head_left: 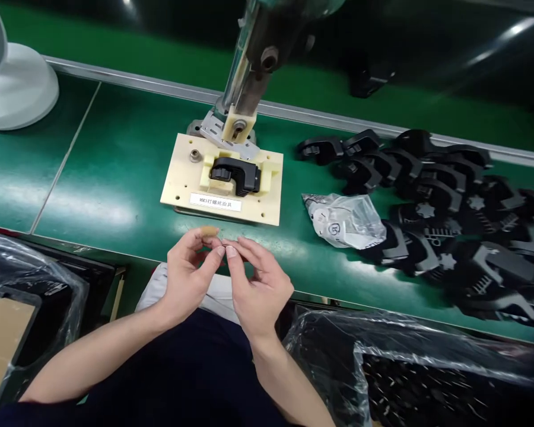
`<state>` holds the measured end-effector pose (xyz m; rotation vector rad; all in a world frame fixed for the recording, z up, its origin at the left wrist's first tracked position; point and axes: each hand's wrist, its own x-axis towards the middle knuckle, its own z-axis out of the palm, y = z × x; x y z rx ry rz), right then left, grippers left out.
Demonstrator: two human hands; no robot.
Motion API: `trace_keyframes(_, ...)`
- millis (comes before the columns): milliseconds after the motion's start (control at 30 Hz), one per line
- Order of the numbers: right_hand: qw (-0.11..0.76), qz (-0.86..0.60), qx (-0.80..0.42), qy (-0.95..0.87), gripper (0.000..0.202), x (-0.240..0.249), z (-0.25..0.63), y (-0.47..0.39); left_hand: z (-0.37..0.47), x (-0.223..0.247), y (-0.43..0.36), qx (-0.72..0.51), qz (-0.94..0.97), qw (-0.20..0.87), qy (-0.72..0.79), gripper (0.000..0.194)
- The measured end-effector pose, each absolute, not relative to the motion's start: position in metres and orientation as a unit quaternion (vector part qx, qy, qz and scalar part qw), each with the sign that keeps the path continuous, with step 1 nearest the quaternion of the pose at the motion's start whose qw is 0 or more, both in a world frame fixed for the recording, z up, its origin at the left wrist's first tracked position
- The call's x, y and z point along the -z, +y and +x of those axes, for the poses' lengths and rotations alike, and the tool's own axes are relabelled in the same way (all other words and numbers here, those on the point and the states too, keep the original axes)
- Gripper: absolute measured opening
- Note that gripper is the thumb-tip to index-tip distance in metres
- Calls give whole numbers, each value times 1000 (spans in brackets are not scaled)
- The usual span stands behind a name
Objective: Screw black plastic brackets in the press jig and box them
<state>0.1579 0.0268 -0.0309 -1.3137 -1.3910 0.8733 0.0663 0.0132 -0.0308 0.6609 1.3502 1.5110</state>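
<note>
Left hand (187,271) and right hand (260,283) pinch a tiny dark piece (224,245) — shape unclear.

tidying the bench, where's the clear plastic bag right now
In the head view, the clear plastic bag lies right of the cream fixture, beside the spread of black parts.

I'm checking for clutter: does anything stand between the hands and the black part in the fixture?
Nothing visible blocks the left hand or right hand: before the black part lie only the green tabletop and the front of the fixture, with its white label.
</note>
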Motion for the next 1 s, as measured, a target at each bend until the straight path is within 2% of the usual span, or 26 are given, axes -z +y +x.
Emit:
trace_keyframes(233, 472, -550, -307, -616, 15, 33, 154, 21, 64, 31, 16, -628, 233, 481, 566, 22)
trace_keyframes(300, 467, -541, -364, -597, 15, 34, 158, 23, 62, 31, 17, -626, 223, 506, 550, 22)
trace_keyframes(400, 458, -507, -520, -513, 15, 34, 168, 33, 57, 28, 19, -615, 199, 559, 520, 24)
trace_keyframes(500, 413, -455, -652, -444, 10, 32, 179, 44, 53, 25, 21, -597, 193, 586, 512, 25)
trace_keyframes(633, 337, -425, -708, -452, 11, 26, 188, 49, 49, 23, 20, -576, 259, 580, 515, 29)
trace_keyframes(767, 319, -442, -664, -512, 10, 20, 188, 48, 48, 21, 15, -547, 352, 537, 537, 33)
trace_keyframes(1000, 375, -406, -441, -707, 9, 7, 180, 66, 40, 11, 32, -562, 514, 385, 522, 31)
